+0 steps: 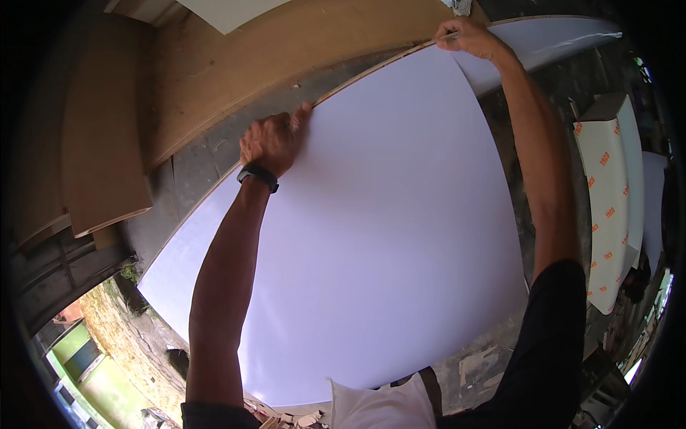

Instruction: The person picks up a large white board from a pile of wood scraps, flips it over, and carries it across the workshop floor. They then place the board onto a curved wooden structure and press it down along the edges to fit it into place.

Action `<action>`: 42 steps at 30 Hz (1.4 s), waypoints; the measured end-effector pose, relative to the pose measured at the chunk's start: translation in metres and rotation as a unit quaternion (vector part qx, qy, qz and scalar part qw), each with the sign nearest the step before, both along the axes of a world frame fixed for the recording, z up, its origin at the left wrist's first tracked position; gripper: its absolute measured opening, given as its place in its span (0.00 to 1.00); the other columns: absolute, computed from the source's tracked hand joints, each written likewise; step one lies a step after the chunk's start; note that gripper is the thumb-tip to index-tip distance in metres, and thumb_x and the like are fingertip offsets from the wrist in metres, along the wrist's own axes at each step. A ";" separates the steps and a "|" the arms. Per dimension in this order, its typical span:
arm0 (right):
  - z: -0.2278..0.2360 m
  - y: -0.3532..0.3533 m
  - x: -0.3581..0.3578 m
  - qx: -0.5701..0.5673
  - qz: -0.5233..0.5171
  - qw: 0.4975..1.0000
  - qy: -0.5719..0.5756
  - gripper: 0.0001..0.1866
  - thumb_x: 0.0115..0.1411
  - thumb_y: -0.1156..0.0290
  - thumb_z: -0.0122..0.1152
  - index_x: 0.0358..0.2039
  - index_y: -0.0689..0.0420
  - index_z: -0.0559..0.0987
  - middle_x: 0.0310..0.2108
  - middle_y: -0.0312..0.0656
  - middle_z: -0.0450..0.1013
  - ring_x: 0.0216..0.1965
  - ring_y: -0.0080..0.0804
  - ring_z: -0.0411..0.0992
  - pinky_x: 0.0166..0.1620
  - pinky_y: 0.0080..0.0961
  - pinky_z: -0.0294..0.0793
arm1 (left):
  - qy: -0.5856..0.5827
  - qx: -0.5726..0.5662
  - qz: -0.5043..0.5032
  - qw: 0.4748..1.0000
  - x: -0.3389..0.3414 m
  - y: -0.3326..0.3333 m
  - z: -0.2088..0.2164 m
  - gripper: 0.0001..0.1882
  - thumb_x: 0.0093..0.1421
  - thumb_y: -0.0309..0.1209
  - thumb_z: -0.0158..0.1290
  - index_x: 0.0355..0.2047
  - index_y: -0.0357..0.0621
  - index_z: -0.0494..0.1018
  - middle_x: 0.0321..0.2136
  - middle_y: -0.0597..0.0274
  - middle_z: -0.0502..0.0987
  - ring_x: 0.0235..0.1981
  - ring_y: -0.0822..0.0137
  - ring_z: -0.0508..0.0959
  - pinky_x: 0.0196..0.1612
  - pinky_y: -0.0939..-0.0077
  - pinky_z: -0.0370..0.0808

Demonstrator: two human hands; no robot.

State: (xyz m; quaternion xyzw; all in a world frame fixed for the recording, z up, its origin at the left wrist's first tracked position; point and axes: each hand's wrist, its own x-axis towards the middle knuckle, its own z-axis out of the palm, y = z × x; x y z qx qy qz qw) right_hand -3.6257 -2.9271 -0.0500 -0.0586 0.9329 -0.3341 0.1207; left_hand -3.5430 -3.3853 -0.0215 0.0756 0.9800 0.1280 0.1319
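**Large white sheet, with two bare hands at its far edge**

Clock positions are taken about the centre of the view.

Left hand: at 11 o'clock, back uppermost, fingers bent at the brown-rimmed far edge, thumb stretched toward 1 o'clock. Slightly blurred; whether it grips or only presses cannot be told. Black wristband at the wrist.

Right hand: at 1 o'clock, by the sheet's far corner. Fingers closed in a pinch on a thin pale piece; whether this is part of the sheet cannot be told. Dark sleeve on the arm, at 4 o'clock.

White sheet: one, smooth, filling the centre; near edge at 6 o'clock, pointed corner toward 8 to 9 o'clock.

Second white sheet: between 1 and 2 o'clock, just beside the right hand.

Grey surface: at 10 o'clock, showing beyond the far edge.

Tan board: large, between 11 and 12 o'clock.

Brown panel: between 9 and 10 o'clock.

Pale wrapping: orange-printed, at 3 o'clock, well apart from the white sheet.

White cloth: at 6 o'clock, lower rim.

Green structure: at 8 o'clock, in the background.
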 end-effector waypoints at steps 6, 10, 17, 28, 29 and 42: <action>0.011 -0.043 0.003 0.062 -0.035 0.997 0.037 0.17 0.54 0.55 0.73 0.40 0.50 0.86 0.41 0.38 0.83 0.50 0.35 0.77 0.52 0.35 0.74 | 0.035 0.003 -0.062 0.997 -0.011 0.007 -0.012 0.44 0.65 0.73 0.37 0.33 0.39 0.77 0.29 0.41 0.81 0.33 0.43 0.83 0.38 0.48 0.78; 0.009 -0.023 0.008 0.055 -0.037 0.997 0.032 0.19 0.53 0.51 0.74 0.41 0.48 0.87 0.43 0.42 0.83 0.52 0.39 0.76 0.55 0.38 0.74 | 0.068 0.018 -0.114 0.991 -0.019 0.113 0.000 0.50 0.61 0.77 0.38 0.50 0.36 0.75 0.40 0.38 0.81 0.41 0.43 0.84 0.43 0.49 0.80; 0.014 -0.027 0.017 0.048 0.022 0.992 0.112 0.22 0.57 0.50 0.73 0.41 0.56 0.86 0.39 0.41 0.82 0.47 0.36 0.78 0.54 0.36 0.73 | 0.038 -0.001 -0.031 0.999 -0.030 0.149 -0.001 0.52 0.61 0.78 0.33 0.49 0.38 0.80 0.44 0.40 0.82 0.50 0.43 0.81 0.52 0.47 0.75; 0.004 -0.026 0.007 0.081 -0.023 0.996 0.042 0.27 0.52 0.41 0.73 0.43 0.48 0.87 0.47 0.51 0.81 0.55 0.51 0.74 0.60 0.44 0.68 | 0.011 -0.010 -0.038 0.999 -0.032 0.154 0.008 0.44 0.69 0.69 0.31 0.47 0.43 0.82 0.48 0.41 0.80 0.55 0.44 0.78 0.56 0.46 0.72; 0.004 -0.029 0.007 0.092 -0.028 0.994 0.046 0.27 0.52 0.40 0.73 0.43 0.48 0.87 0.47 0.52 0.80 0.56 0.51 0.73 0.61 0.44 0.68 | 0.017 -0.012 -0.037 0.999 -0.031 0.153 0.008 0.43 0.69 0.68 0.31 0.48 0.43 0.82 0.49 0.41 0.80 0.55 0.44 0.78 0.57 0.46 0.72; -0.013 -0.027 0.007 0.136 -0.053 0.985 0.090 0.26 0.53 0.39 0.71 0.42 0.47 0.87 0.52 0.55 0.76 0.58 0.54 0.67 0.63 0.47 0.62 | 0.006 -0.015 -0.047 0.999 -0.028 0.154 0.013 0.40 0.71 0.64 0.33 0.47 0.41 0.82 0.49 0.41 0.79 0.54 0.44 0.77 0.57 0.46 0.71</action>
